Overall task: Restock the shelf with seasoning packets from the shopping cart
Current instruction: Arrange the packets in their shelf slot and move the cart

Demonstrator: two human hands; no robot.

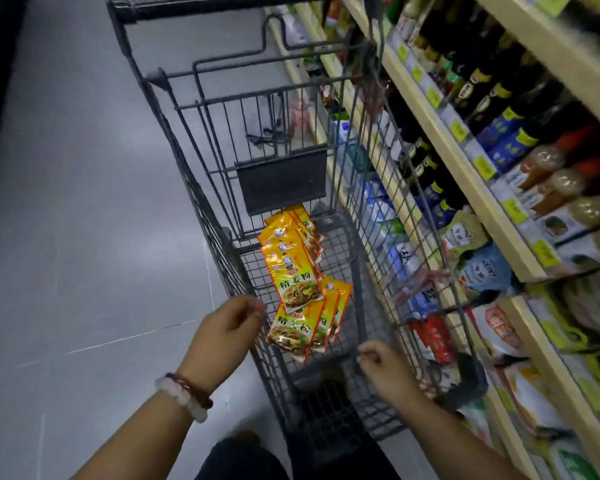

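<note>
Aisle — cart (371,258) holding packets (293,271)

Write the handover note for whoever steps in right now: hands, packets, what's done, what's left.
Left hand: fingers curled at the shopping cart rim, holding no packet.
Right hand: fingers curled at the cart's near edge, no packet either.
Seasoning packets: yellow-orange, in overlapping stacks on the cart floor.
Shelf: to the right, stocked with bottles and bags.
Done: none in hand.
Left: pick packets up and shelve them all.
</note>
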